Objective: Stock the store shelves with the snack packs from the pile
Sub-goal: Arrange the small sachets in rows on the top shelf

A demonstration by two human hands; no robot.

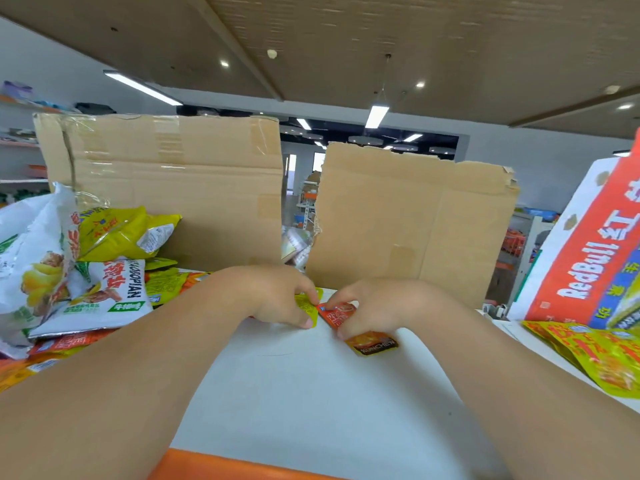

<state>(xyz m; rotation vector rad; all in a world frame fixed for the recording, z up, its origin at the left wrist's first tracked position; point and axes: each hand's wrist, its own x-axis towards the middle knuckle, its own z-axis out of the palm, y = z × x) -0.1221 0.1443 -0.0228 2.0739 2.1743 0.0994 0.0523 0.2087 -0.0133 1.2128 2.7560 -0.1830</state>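
- Pinched flat under right hand (375,306) fingertips: orange KONCHEW snack pack (374,342), long axis slanting back under the palm (on white shelf (311,393)).
- Gripped in curled left hand (277,292) fingers: yellow snack pack (307,304), just beside.
- Pile (86,289) well left of those fingers.

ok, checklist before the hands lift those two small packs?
1. Left hand grips yellow pack: ok.
2. Right hand grips orange pack: ok.
3. Packs apart from each other: cannot tell, their edges meet between the hands.
4. Bare white surface in front of the hands: ok.
5. Pile at left settled: cannot tell, packs lie loosely stacked.
6. Target shelf in sight: not ok, cardboard stands right behind the hands.
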